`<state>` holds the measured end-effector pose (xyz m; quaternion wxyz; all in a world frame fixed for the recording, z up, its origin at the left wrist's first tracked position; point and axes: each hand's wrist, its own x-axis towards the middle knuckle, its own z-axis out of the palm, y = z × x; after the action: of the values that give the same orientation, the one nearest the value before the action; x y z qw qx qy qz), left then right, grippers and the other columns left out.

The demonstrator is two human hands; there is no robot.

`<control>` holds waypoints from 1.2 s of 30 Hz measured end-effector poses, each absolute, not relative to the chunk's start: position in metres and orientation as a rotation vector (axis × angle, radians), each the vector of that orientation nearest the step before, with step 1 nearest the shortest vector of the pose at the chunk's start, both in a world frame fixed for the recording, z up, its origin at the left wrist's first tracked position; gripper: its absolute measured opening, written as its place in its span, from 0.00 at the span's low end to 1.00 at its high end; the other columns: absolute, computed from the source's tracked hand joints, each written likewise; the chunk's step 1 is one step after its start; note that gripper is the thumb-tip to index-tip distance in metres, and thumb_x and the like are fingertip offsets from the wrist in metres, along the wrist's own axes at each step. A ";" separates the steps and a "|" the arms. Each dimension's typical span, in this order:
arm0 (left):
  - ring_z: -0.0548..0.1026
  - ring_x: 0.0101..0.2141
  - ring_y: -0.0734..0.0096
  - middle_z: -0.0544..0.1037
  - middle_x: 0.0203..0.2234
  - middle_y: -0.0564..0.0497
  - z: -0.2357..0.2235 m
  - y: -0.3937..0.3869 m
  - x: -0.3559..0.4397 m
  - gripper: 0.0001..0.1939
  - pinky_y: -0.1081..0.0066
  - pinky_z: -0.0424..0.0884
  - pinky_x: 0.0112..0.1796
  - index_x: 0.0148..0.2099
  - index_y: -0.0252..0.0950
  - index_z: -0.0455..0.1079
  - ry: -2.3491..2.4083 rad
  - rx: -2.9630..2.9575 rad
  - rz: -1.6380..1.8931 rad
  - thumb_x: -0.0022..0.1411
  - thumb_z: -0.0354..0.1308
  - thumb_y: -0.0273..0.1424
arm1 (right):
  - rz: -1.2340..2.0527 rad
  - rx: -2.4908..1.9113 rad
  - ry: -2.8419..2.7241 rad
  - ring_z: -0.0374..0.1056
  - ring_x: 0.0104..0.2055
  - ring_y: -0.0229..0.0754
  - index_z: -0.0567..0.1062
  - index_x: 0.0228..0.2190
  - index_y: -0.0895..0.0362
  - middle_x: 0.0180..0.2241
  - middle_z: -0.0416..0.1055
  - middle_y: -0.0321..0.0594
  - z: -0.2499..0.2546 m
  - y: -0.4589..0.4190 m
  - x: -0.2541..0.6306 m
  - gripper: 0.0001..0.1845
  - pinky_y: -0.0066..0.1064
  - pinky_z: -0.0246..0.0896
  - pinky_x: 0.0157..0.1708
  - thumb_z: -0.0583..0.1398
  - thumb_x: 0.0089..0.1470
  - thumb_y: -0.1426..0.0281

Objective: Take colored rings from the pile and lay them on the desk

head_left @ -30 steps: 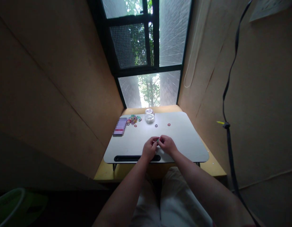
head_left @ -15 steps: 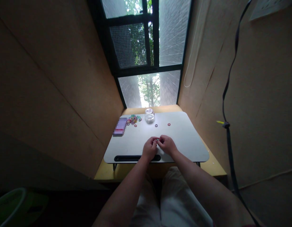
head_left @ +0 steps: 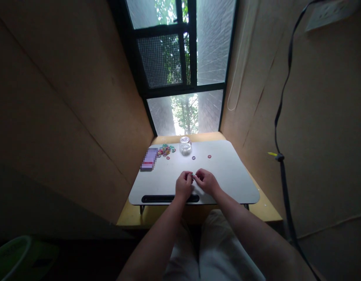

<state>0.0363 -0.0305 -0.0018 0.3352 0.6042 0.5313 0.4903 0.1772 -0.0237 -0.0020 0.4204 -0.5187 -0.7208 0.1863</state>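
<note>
As the left hand and right hand are working just in from the table's near edge, a small greenish piece is sitting at their fingertips.

The left is pinching it, thumb against fingers; the right's fingers are curling just beside, and whether they're gripping it too, I can't tell. Fingers are hiding most of the piece, its shape escaping me.

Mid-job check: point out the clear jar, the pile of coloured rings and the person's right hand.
Clear jar (head_left: 185, 147): head view, on the front of its body.
Pile of coloured rings (head_left: 166, 150): head view, near the middle of the heap.
Right hand (head_left: 206, 182): head view, on the back of the hand.
</note>
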 end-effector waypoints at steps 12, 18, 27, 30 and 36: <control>0.74 0.31 0.72 0.79 0.32 0.50 0.001 -0.033 0.036 0.10 0.71 0.69 0.35 0.41 0.37 0.73 1.370 1.736 1.165 0.57 0.54 0.30 | 0.458 -1.292 -1.781 0.62 0.28 0.37 0.72 0.27 0.56 0.26 0.70 0.36 -0.003 -0.022 0.177 0.06 0.28 0.56 0.31 0.55 0.50 0.73; 0.73 0.29 0.73 0.77 0.28 0.52 0.000 -0.033 0.037 0.06 0.72 0.67 0.32 0.36 0.37 0.70 1.452 1.754 1.161 0.57 0.54 0.30 | 0.452 -1.313 -1.786 0.61 0.26 0.36 0.71 0.25 0.56 0.24 0.68 0.35 -0.004 -0.022 0.178 0.05 0.27 0.54 0.28 0.56 0.50 0.71; 0.72 0.28 0.72 0.76 0.27 0.52 0.000 -0.032 0.039 0.05 0.73 0.64 0.31 0.36 0.37 0.68 1.557 1.722 1.171 0.57 0.53 0.31 | 0.481 -1.278 -1.816 0.60 0.24 0.35 0.71 0.27 0.56 0.23 0.68 0.33 -0.005 -0.024 0.178 0.04 0.25 0.53 0.26 0.56 0.47 0.72; 0.71 0.27 0.72 0.75 0.26 0.52 0.000 -0.032 0.039 0.05 0.73 0.63 0.30 0.36 0.37 0.68 1.566 1.726 1.166 0.57 0.53 0.32 | 0.481 -1.281 -1.821 0.60 0.24 0.35 0.70 0.27 0.56 0.23 0.68 0.34 -0.004 -0.024 0.178 0.03 0.26 0.54 0.26 0.56 0.48 0.71; 0.71 0.27 0.72 0.75 0.27 0.52 0.001 -0.033 0.039 0.05 0.72 0.63 0.30 0.36 0.37 0.68 1.568 1.747 1.149 0.58 0.53 0.32 | 0.452 -1.274 -1.805 0.59 0.25 0.35 0.69 0.25 0.56 0.23 0.66 0.34 -0.003 -0.024 0.178 0.03 0.26 0.53 0.27 0.55 0.48 0.71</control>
<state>0.0391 -0.0331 0.0007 0.2611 0.6451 0.5792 0.4245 0.1779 -0.0239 -0.0029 0.4286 -0.5105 -0.7231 0.1812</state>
